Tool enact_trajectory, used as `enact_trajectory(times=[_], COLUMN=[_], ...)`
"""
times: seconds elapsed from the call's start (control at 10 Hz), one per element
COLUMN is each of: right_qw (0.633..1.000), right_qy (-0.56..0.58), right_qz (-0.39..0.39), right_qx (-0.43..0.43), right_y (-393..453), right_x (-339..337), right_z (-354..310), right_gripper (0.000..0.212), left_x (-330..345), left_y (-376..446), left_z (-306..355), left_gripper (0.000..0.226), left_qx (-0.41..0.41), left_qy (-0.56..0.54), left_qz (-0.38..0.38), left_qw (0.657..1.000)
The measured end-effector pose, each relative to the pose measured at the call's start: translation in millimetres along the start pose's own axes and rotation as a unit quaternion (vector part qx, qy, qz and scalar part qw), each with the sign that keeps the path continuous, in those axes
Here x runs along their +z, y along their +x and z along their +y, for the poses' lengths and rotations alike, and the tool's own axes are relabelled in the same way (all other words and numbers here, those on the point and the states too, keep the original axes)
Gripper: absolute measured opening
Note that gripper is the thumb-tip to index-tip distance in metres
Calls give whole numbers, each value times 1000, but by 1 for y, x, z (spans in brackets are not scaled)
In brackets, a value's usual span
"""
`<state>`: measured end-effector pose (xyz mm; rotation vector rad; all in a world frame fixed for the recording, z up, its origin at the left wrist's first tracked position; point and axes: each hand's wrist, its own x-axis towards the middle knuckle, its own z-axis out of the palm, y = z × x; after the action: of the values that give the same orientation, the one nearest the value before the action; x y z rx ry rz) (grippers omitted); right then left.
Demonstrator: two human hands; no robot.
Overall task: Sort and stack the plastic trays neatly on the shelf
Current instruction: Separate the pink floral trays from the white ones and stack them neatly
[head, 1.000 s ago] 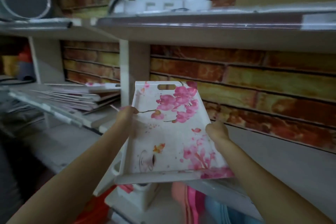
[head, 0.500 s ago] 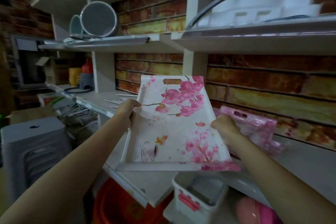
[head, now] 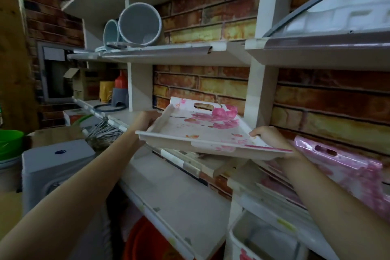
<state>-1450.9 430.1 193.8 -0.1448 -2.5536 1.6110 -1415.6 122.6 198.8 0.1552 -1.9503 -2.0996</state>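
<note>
Shelf unit (head: 181, 192): white boards and uprights against a brick-pattern wall, several tiers. All positions below are relative to the floral tray.

Floral tray (head: 202, 131): white, pink blossom print, slot handle at far end. Held roughly level in the air, just above the mid shelf board, in front of the upright post. Not resting on anything visible.

Pink trays (head: 346, 167): wrapped in clear plastic, lying on the shelf to the tray's right, partly below its right corner.

Grey stool (head: 52, 167): lower left of the tray, well apart.

Grey round basins (head: 139, 24): on edge, one tier up, upper left of the tray.

Wire whisks (head: 103, 133): left of the tray, near the left forearm.

Left hand (head: 145, 120): grips the tray's left rim; fingers mostly hidden behind it.

Right hand (head: 272, 137): fingers curled over the tray's near-right rim, clamping it.
</note>
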Motion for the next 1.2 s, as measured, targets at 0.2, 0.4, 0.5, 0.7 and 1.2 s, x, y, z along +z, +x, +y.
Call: enact_trajectory(times=[0.2, 0.4, 0.5, 0.7, 1.2], right_qw=[999, 999, 997, 998, 995], right_qy=[19, 7, 28, 54, -73], right_qz=[-48, -42, -60, -38, 29], right_qx=[-16, -25, -26, 13, 61], right_y=[66, 129, 168, 213, 283], right_x=[31, 50, 59, 78, 117], right_z=[-19, -36, -34, -33, -23], right_gripper=[17, 37, 34, 42, 30], left_x=[8, 18, 24, 26, 12], left_y=[68, 143, 184, 236, 364], left_z=[2, 6, 0, -14, -54], left_gripper=[23, 33, 22, 16, 31], left_qx=[1, 26, -19, -60, -31], left_qy=[-107, -198, -195, -109, 159], left_qz=[68, 47, 35, -7, -169], left_qw=[992, 979, 980, 992, 972])
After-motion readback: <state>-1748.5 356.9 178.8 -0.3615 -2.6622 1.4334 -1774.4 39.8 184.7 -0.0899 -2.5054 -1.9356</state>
